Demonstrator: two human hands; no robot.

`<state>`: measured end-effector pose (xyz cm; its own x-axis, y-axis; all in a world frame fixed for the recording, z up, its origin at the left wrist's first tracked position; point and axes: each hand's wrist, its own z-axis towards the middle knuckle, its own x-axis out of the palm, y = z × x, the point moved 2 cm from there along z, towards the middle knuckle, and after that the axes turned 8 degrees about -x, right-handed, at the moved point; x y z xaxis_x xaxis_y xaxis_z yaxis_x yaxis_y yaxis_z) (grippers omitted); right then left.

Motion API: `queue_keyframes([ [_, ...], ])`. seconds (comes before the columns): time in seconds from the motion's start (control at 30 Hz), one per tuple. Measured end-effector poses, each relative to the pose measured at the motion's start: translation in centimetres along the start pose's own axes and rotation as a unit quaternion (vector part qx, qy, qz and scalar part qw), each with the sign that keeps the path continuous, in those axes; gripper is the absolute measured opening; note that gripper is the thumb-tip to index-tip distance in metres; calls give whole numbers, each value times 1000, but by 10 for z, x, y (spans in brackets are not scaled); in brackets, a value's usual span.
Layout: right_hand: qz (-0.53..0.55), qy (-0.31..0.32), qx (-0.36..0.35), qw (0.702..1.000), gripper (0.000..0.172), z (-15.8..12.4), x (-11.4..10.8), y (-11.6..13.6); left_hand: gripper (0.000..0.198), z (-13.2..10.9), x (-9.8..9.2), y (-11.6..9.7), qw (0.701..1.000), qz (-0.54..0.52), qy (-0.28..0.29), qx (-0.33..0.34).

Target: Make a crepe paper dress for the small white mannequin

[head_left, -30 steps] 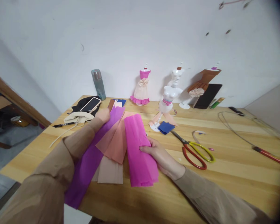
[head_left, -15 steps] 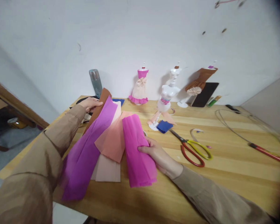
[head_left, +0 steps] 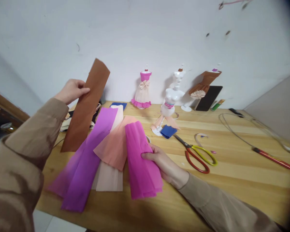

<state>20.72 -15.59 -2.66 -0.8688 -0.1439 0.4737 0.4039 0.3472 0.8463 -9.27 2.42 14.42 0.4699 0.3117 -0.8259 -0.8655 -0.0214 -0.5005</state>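
My left hand (head_left: 73, 91) pinches a long strip of brown crepe paper (head_left: 87, 106) and holds it up at a slant over the table's left side. Folded magenta crepe paper (head_left: 137, 161) is gripped between the thumb and fingers of my right hand (head_left: 164, 162). Between my hands, purple crepe paper (head_left: 91, 158), a peach piece (head_left: 116, 141) and a pale pink piece (head_left: 111, 180) overlap on the wooden table. Scissors (head_left: 189, 146) with one red and one yellow handle lie right of my right hand, their blade tips by a folded blue piece (head_left: 168, 131).
By the wall stand a small mannequin in a pink and cream dress (head_left: 145, 88), a bare white mannequin (head_left: 172, 96) and one in a brown dress (head_left: 205, 85). A dark tablet (head_left: 210, 98) leans behind. A red-handled tool with a cord (head_left: 273, 158) lies at right.
My left hand has lifted the brown crepe paper up and to the left, off the purple piece. My right hand keeps its hold on the magenta paper. The view has shifted slightly.
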Motion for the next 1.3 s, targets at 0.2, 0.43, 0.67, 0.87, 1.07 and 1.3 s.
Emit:
queue_keyframes([
  [0.2,21,21,-2,1000,38,-5,13,6,42,-13,-39,-23,995,-95,8,38],
  [0.43,23,-2,-15,1000,39,-4,13,5,38,-12,-24,-21,943,-280,166,-71],
  [0.67,8,-8,-25,1000,46,-3,13,2,19,-55,111,40,864,-305,307,-258],
  [0.87,7,-14,-35,999,50,-2,12,5,33,-61,131,65,839,-337,341,-258],
  [1.07,5,-35,-53,998,49,2,6,11,33,-36,82,73,839,-344,336,-254],
  [1.3,3,-47,-62,997,52,2,0,13,21,-53,76,61,969,52,225,-88],
])
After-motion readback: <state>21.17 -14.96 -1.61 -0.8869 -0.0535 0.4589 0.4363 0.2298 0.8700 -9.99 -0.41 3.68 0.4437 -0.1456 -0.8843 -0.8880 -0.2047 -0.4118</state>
